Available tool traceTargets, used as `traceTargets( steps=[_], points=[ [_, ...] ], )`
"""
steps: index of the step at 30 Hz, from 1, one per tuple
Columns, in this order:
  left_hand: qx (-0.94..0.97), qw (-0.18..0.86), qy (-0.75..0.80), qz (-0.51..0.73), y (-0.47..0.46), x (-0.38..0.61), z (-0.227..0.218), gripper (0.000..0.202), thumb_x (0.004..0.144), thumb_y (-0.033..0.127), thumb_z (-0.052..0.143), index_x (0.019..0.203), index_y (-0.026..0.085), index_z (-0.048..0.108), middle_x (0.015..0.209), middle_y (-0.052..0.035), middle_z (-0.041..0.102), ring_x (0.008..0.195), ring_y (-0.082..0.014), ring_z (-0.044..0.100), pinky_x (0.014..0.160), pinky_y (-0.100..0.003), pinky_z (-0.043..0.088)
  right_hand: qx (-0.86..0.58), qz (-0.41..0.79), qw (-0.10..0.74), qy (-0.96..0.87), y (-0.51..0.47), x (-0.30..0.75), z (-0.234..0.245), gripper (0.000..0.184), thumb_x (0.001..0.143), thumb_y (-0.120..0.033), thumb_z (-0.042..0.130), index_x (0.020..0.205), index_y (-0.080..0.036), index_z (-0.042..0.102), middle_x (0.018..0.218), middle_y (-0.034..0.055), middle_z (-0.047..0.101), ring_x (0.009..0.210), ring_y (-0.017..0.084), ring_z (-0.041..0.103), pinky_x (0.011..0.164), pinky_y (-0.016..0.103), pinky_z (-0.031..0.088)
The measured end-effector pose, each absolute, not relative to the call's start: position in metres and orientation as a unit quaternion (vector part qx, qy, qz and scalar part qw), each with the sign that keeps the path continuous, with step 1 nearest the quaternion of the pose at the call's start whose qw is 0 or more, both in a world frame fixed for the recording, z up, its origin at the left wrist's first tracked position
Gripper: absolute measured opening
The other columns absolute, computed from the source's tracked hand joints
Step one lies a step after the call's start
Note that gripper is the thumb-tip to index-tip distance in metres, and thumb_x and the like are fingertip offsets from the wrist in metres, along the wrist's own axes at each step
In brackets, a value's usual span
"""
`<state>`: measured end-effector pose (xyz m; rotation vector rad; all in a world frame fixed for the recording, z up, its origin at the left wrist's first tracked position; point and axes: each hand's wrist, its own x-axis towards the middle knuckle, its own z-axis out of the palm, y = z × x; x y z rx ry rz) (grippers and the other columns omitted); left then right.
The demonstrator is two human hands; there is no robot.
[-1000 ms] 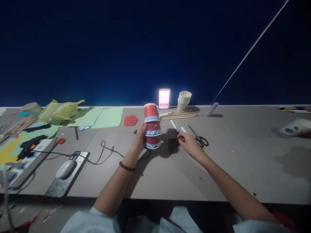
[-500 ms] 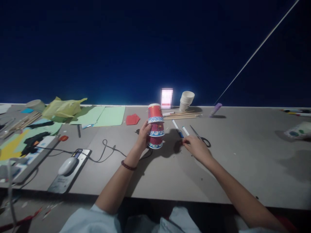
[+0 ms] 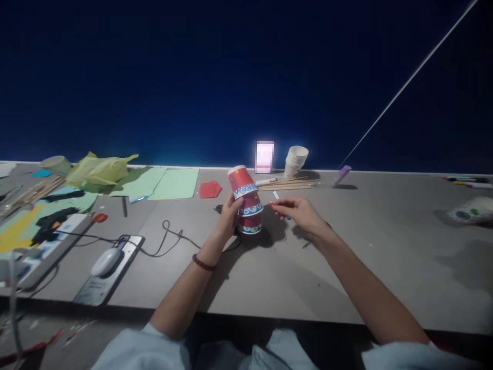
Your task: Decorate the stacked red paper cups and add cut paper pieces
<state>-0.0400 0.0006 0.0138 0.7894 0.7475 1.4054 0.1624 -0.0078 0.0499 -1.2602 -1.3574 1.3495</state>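
Note:
My left hand [image 3: 230, 216] is wrapped round a stack of red paper cups [image 3: 243, 181] with blue-and-white patterned rims, held rim-down and tilted at the top toward the left. Its fingers behind the cups are hidden. Just right of the stack, my right hand [image 3: 302, 211] is pinched closed on something small with a red-orange end; a thin pale part seems to point at the cups, but I cannot make out its kind. Behind the right hand lies a blue-and-white marker [image 3: 276, 195], partly covered.
White paper cups [image 3: 296, 160] stand stacked by the wall, near wooden sticks [image 3: 288, 183] and a purple-capped tube [image 3: 342, 176]. A cable [image 3: 165, 241] crosses the left side from a power strip [image 3: 57, 249]. Green paper [image 3: 175, 182] and red paper [image 3: 210, 189] lie behind.
The cup stack has tilted in my left hand. My right hand has moved left and up from beside the markers toward the cups, with the small red-ended thing between its fingers.

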Motion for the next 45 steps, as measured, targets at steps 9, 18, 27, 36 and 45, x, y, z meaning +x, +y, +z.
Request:
traceTargets(
  steps=[9, 18, 27, 36, 45],
  points=[
    [0.346, 0.638, 0.332, 0.602, -0.006, -0.038, 0.018, 0.053, 0.063, 0.038, 0.082, 0.109, 0.02, 0.064, 0.102, -0.0053, 0.073, 0.091, -0.0233, 0.068, 0.083, -0.035, 0.051, -0.427, 0.62, 0.46, -0.47, -0.001, 0.132, 0.076, 0.019, 0.06, -0.031, 0.081, 0.069, -0.019, 0.069, 0.073, -0.0005, 0.069, 0.07, 0.012, 0.061, 0.074, 0.03, 0.049],
    [0.339, 0.63, 0.344, 0.609, -0.01, -0.035, 0.023, 0.053, 0.06, 0.039, 0.085, 0.106, 0.02, 0.064, 0.101, -0.0058, 0.073, 0.094, -0.024, 0.068, 0.086, -0.036, 0.051, -0.43, 0.621, 0.482, -0.443, 0.0, 0.13, 0.071, 0.019, 0.06, -0.03, 0.082, 0.064, -0.017, 0.069, 0.067, -0.0008, 0.068, 0.069, 0.013, 0.061, 0.078, 0.031, 0.048],
    [0.351, 0.628, 0.344, 0.604, -0.011, -0.035, 0.024, 0.053, 0.062, 0.04, 0.085, 0.107, 0.02, 0.063, 0.103, -0.007, 0.073, 0.088, -0.0243, 0.07, 0.08, -0.035, 0.055, -0.445, 0.585, 0.498, -0.46, -0.003, 0.126, 0.073, 0.015, 0.06, -0.027, 0.08, 0.061, -0.018, 0.068, 0.065, -0.0017, 0.067, 0.067, 0.012, 0.06, 0.078, 0.032, 0.047],
    [0.367, 0.619, 0.337, 0.608, -0.009, -0.036, 0.021, 0.053, 0.065, 0.039, 0.084, 0.11, 0.021, 0.063, 0.107, -0.007, 0.073, 0.093, -0.0248, 0.07, 0.081, -0.035, 0.055, -0.45, 0.575, 0.496, -0.469, -0.003, 0.127, 0.072, 0.016, 0.06, -0.028, 0.08, 0.062, -0.019, 0.068, 0.065, -0.0016, 0.067, 0.068, 0.013, 0.061, 0.079, 0.033, 0.048],
    [0.384, 0.618, 0.329, 0.602, -0.01, -0.036, 0.02, 0.052, 0.068, 0.038, 0.082, 0.113, 0.022, 0.063, 0.107, -0.0075, 0.073, 0.09, -0.0247, 0.07, 0.079, -0.035, 0.056, -0.454, 0.572, 0.496, -0.47, -0.002, 0.127, 0.072, 0.016, 0.059, -0.028, 0.079, 0.062, -0.018, 0.067, 0.065, -0.0018, 0.067, 0.068, 0.013, 0.061, 0.079, 0.033, 0.048]
  ],
)
